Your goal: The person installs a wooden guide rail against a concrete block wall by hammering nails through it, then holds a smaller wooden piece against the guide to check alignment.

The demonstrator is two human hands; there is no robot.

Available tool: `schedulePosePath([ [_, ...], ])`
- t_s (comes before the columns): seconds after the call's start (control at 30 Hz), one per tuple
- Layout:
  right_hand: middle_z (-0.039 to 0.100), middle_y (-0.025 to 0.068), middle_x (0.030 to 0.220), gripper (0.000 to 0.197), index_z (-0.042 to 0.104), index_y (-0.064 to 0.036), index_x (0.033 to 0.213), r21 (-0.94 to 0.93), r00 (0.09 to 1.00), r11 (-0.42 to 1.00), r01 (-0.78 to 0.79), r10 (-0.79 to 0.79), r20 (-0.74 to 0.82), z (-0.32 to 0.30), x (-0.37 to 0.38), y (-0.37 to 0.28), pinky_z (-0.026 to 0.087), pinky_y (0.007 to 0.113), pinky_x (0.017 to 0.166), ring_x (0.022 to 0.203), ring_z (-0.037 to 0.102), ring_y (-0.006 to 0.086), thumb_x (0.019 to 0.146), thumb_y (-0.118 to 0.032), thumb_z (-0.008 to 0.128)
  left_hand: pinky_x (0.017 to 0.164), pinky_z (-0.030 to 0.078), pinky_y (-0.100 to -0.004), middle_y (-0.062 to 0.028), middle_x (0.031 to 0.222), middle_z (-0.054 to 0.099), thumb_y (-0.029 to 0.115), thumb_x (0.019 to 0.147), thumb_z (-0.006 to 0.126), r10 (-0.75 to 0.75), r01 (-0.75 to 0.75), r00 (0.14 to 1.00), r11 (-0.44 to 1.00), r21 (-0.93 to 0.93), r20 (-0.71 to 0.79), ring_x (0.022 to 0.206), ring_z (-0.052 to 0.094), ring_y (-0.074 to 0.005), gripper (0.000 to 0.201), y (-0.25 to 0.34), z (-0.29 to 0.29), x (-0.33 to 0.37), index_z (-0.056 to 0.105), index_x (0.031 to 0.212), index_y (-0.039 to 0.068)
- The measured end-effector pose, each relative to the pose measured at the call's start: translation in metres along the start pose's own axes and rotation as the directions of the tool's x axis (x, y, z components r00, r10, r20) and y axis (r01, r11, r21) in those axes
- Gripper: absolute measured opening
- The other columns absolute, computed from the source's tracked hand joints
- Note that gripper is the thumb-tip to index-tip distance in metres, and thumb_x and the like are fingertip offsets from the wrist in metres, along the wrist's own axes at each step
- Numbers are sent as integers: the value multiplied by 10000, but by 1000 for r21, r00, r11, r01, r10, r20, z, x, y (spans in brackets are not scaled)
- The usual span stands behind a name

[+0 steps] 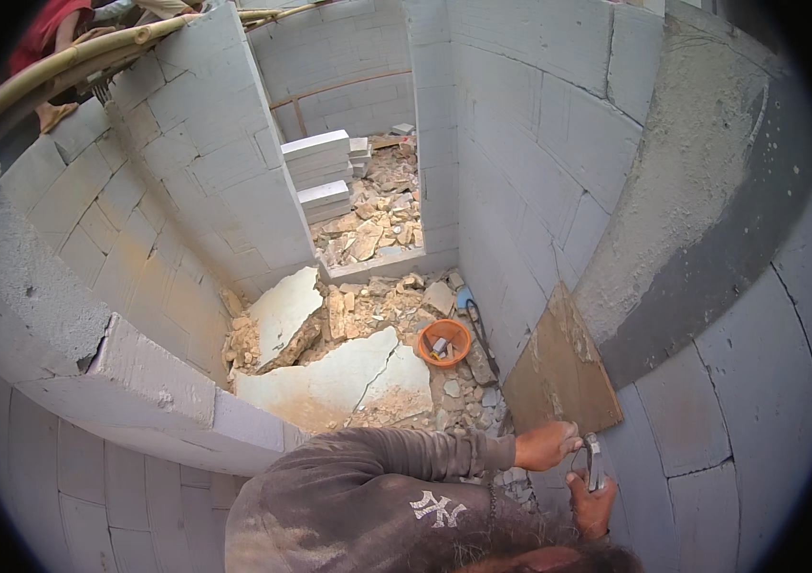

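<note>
The metal tool (595, 464) is gripped in a co-worker's two hands (543, 446) beside the board (563, 368); the wearer's hands are out of view. A steady, even hold is best kept

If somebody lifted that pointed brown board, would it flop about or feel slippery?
The brown board would probably stay stiff, since it looks flat with straight edges. It may feel lopsided, as one end narrows to a point while the other is broad. It likely isn't very slippery: its face looks scuffed, with pale patches.
</note>
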State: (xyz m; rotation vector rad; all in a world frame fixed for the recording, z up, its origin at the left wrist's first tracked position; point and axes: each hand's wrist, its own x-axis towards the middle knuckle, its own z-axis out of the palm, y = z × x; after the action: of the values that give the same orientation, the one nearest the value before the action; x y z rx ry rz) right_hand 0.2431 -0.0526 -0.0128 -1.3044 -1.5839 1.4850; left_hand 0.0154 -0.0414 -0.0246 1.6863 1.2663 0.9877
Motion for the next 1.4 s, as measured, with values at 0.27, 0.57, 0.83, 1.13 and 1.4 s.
schedulePosePath([
  [0.27, 643, 32, 794, 425, 598, -21, 1116, 70, 979, 978, 196, -190, -79, -18, 36, 20, 463, 296, 582, 644, 564, 126, 804, -113, 872, 744, 482, -526, -283, 886, 624, 247, 1063, 560, 48, -67, 992, 983, 169, 116, 867, 615, -494, 303, -16, -5, 5, 594, 973, -40],
  [0.57, 560, -22, 658, 116, 675, -26, 956, 321, 982, 946, 48, -103, 156, 13, 84, -2, 368, 270, 441, 497, 489, 87, 913, -97, 755, 631, 475, -270, 20, 832, 561, 416, 1117, 502, 32, 114, 952, 886, -449, 305, 747, 549, -61, 406, 6, -27, 8, 568, 950, 52],
  [0.83, 564, -65, 756, 84, 690, -83, 1032, 371, 982, 924, -95, 26, 188, 15, 18, 17, 357, 237, 531, 616, 484, 59, 983, -151, 693, 635, 434, -237, 42, 789, 577, 387, 1116, 523, 4, 105, 980, 843, -528, 201, 691, 520, -61, 354, -14, 5, 4, 574, 956, 76],
  [1.13, 652, -1, 950, 248, 724, -15, 1155, 274, 999, 961, -24, 16, 32, 10, 7, 36, 455, 282, 743, 852, 574, 124, 1004, -210, 694, 688, 484, -241, 37, 811, 589, 338, 1057, 657, -298, 612, 785, 514, -602, 544, 741, 560, -75, 252, 8, -20, 19, 656, 1052, 87],
  [1.4, 593, 9, 710, 182, 694, -17, 1013, 354, 977, 935, 7, 70, -203, 11, -7, 15, 396, 265, 477, 525, 498, 96, 893, -131, 768, 902, 512, -305, 19, 1094, 577, 276, 1058, 660, -183, 723, 659, 420, -548, 729, 973, 567, -115, 342, -24, -19, 54, 628, 1351, 103],
])
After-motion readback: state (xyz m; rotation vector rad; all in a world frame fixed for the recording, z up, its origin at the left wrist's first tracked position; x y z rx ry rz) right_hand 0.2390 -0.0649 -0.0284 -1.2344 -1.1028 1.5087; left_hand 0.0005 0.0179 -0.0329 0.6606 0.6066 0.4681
